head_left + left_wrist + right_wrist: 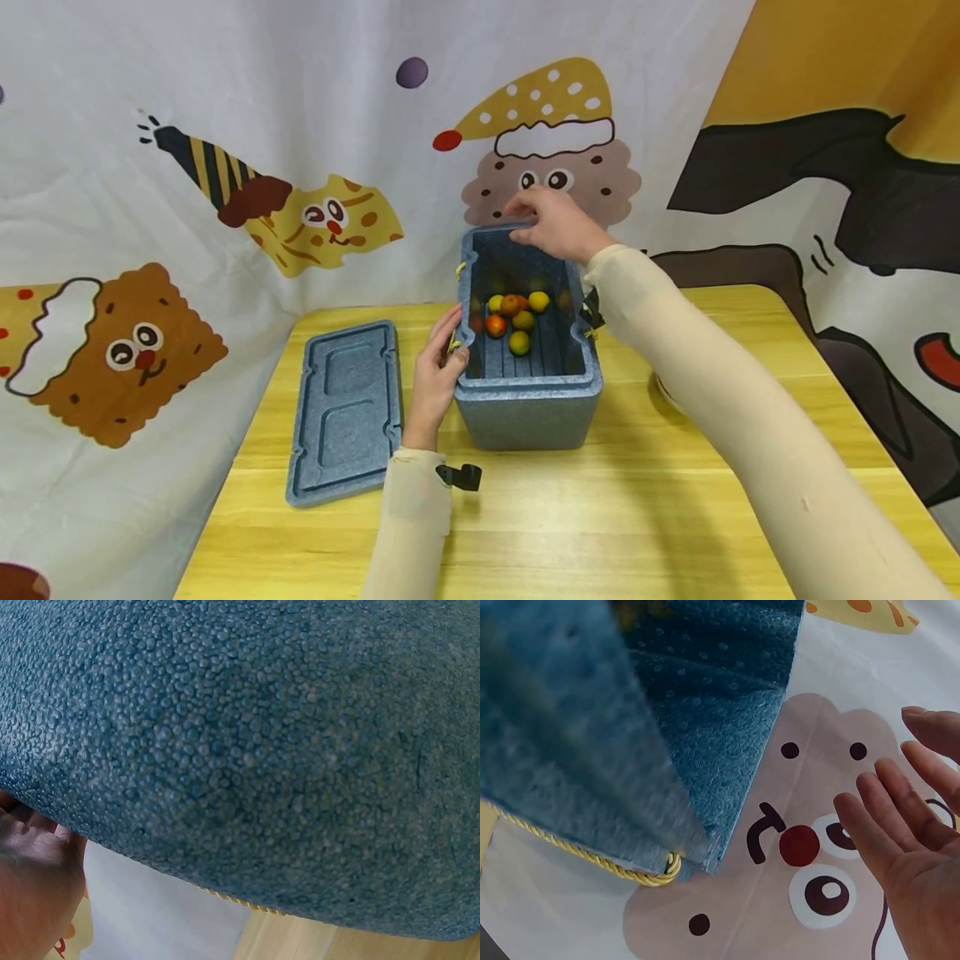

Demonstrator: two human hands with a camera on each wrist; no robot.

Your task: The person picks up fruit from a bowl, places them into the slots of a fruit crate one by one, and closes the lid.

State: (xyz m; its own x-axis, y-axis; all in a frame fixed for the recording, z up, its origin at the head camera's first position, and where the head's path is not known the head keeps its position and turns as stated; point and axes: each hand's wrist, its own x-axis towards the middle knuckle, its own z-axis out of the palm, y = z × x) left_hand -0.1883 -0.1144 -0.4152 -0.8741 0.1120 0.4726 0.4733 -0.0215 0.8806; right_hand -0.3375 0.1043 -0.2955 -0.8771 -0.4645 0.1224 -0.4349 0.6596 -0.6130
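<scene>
A grey-blue foam box [528, 417] stands on the table, its top uncovered. Several small round fruits lie on its ribbed floor, among them a yellow one [538, 302], a red-orange one [495, 326] and a greenish-yellow one [520, 342]. My left hand [437, 375] rests against the box's left side, fingers along the outside and thumb at the rim. Above the far end of the box is my right hand [553, 221], its fingers loosely spread with nothing in them. Beside that hand, the right wrist view shows a box corner [712, 855] with a yellow rope [630, 874].
A matching foam lid [352, 408] lies on the wooden table [525, 533], left of the box. Beneath my right forearm peeks the edge of a pale round object [663, 390], mostly hidden. A cartoon-printed cloth [315, 100] hangs right behind the table.
</scene>
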